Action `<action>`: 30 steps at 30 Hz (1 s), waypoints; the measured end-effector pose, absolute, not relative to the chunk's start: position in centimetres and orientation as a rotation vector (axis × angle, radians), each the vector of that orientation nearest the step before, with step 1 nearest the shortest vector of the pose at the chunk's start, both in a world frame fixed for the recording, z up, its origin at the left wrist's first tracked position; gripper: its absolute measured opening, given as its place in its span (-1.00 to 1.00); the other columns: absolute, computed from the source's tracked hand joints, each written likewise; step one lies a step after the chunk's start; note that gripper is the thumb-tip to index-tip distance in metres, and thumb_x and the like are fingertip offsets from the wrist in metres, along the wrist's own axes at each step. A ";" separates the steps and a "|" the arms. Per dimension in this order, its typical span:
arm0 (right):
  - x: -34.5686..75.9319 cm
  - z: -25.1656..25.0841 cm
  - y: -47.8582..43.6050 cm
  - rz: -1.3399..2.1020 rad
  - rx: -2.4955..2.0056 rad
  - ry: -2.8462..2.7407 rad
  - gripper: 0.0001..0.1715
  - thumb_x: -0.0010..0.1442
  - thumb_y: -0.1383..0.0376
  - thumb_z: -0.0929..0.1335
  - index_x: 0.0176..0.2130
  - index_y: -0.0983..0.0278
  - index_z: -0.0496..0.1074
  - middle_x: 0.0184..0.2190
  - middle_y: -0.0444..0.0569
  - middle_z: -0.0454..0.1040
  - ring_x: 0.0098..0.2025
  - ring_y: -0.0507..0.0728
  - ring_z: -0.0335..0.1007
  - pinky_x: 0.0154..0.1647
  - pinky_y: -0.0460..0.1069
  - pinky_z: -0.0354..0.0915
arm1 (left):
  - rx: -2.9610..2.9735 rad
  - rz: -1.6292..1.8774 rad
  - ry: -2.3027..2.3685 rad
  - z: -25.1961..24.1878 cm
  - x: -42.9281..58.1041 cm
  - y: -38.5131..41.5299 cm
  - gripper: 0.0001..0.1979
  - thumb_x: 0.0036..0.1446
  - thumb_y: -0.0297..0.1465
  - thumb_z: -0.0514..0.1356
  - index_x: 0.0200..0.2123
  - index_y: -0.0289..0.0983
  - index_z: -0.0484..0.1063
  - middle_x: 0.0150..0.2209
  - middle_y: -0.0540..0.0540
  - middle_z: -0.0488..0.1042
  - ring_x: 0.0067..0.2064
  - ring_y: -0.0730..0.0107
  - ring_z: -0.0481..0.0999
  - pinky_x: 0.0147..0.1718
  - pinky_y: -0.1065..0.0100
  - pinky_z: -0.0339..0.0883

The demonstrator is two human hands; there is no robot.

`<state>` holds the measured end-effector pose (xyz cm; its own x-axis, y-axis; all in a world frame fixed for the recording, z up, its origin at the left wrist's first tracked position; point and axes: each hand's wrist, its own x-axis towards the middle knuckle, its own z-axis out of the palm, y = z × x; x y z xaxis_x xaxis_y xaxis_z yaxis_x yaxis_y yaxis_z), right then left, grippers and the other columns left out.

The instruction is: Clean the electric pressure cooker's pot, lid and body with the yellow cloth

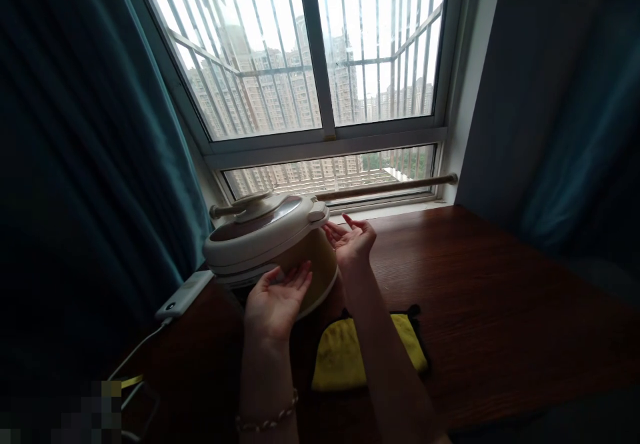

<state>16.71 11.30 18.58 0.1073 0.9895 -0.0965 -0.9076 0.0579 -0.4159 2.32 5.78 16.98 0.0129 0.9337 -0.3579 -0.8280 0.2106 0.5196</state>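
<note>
A white and tan rice cooker (280,254) with a lid stands on the brown wooden table (480,277). In front of its side is my left hand (277,301), palm up and fingers spread; whether the fingertips touch the wall I cannot tell. My right hand (354,241) is at the cooker's right side, just below the lid latch (319,213), with its palm turned up and fingers loosely curled and apart. Neither hand grips anything visible. Under my right forearm lies a yellow cloth (343,357) with black edging.
A white power strip (184,295) lies left of the cooker, and a white cable (135,351) runs from it. Blue curtains (150,131) hang at the left. Behind the table are a barred window (327,97) and a horizontal rail (390,187).
</note>
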 end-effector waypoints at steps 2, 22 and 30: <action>18.1 18.5 11.3 1.406 -0.467 -0.258 -0.51 -0.11 0.21 0.17 -0.12 0.26 0.17 -0.41 0.07 0.49 -0.35 0.19 0.44 -0.34 0.05 0.34 | 0.174 1.293 0.670 17.1 3.3 5.6 -0.57 -0.02 -0.49 0.01 -0.04 -0.52 0.16 -0.01 -0.52 0.30 0.06 -0.07 0.38 -0.29 0.08 0.48; 28.8 15.0 11.9 1.152 -0.612 -0.308 -0.42 -0.09 0.11 0.10 -0.06 0.24 0.16 -0.26 0.17 0.46 -0.27 0.22 0.47 -0.41 0.05 0.34 | 0.378 0.857 0.407 13.0 13.2 7.0 -0.93 0.00 -0.46 0.11 -0.47 -0.34 0.35 -0.20 -0.28 0.47 0.01 0.12 0.42 -0.06 0.15 0.27; 30.5 14.3 11.9 1.079 -0.580 -0.292 -0.44 -0.08 0.10 0.10 -0.07 0.21 0.18 -0.25 0.15 0.44 -0.23 0.22 0.45 -0.42 0.04 0.33 | 0.710 0.743 0.614 13.2 13.4 6.6 -0.85 -0.04 -0.40 0.18 -0.38 -0.36 0.41 -0.25 -0.25 0.52 -0.29 0.27 0.54 -0.35 0.35 0.33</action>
<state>30.53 11.94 14.32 0.4538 0.8895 -0.0528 -0.7415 0.3441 -0.5760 13.39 6.63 13.21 0.5884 0.7709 -0.2438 -0.3845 0.5320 0.7544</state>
